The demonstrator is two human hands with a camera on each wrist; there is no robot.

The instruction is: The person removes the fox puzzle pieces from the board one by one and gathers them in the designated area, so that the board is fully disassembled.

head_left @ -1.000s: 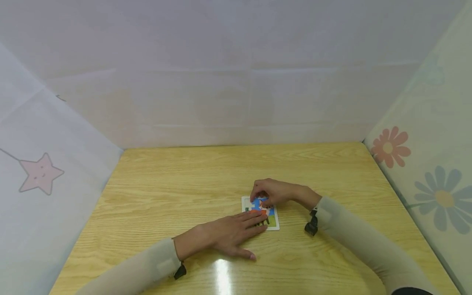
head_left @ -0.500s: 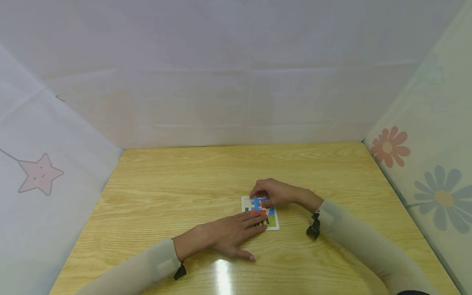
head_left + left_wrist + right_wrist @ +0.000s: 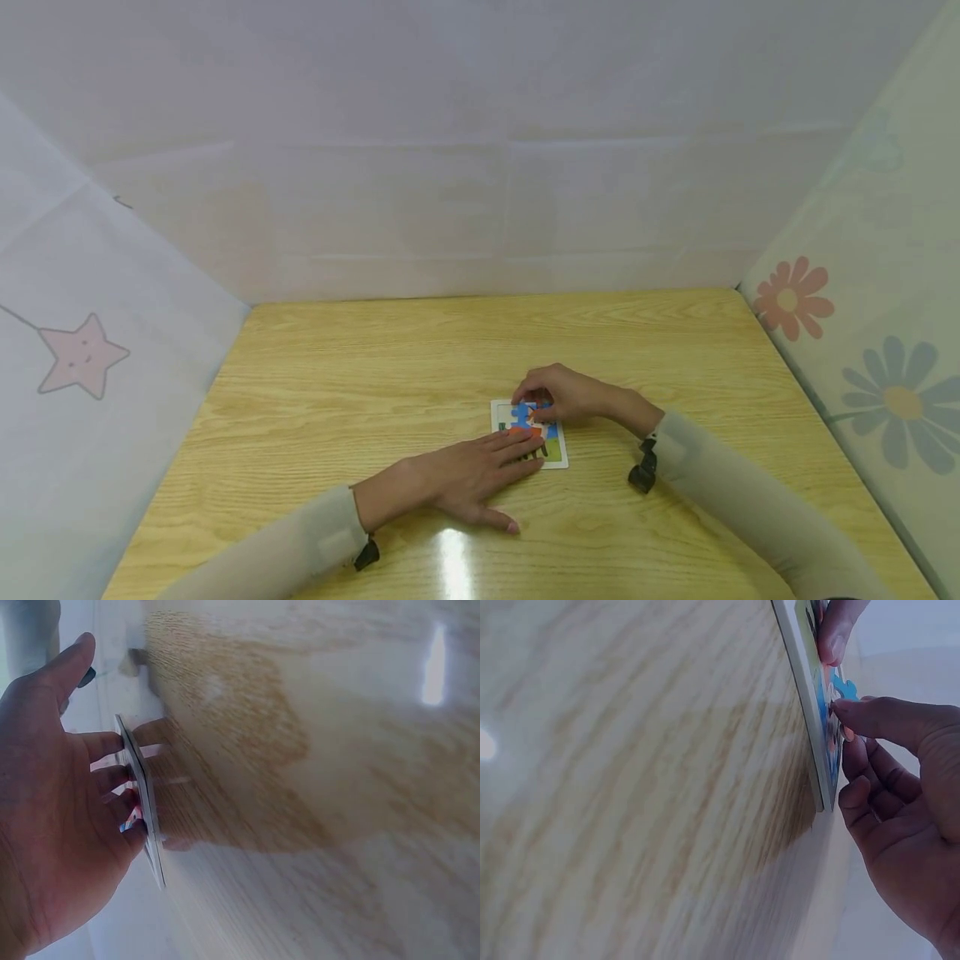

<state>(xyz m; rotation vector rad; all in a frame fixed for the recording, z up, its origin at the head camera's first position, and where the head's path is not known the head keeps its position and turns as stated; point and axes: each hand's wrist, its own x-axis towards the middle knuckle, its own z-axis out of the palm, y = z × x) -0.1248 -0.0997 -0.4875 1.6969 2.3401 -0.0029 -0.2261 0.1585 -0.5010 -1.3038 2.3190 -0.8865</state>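
Observation:
A small jigsaw puzzle in a white-rimmed tray [image 3: 495, 412] lies on the table, printed in blue, orange and green. My left hand [image 3: 472, 479] rests on its lower part with fingers straight and thumb spread aside, covering some of the picture. At the upper part, my right hand [image 3: 566, 393] pinches a blue puzzle piece [image 3: 519, 413] between thumb and curled fingers. In the right wrist view this piece [image 3: 845, 687] stands tilted up from the tray [image 3: 801, 690]. The left wrist view shows the left fingertips over the tray's edge [image 3: 152, 817].
The wooden table [image 3: 360, 358] stretches around the puzzle on all sides. White cloth walls [image 3: 480, 208] enclose its back and sides, printed with a star on the left and flowers on the right. Light glares off the table near the front.
The right hand has shifted slightly to the right with the blue puzzle piece, its wrist drawing back a little. The left hand stays in place on the puzzle.

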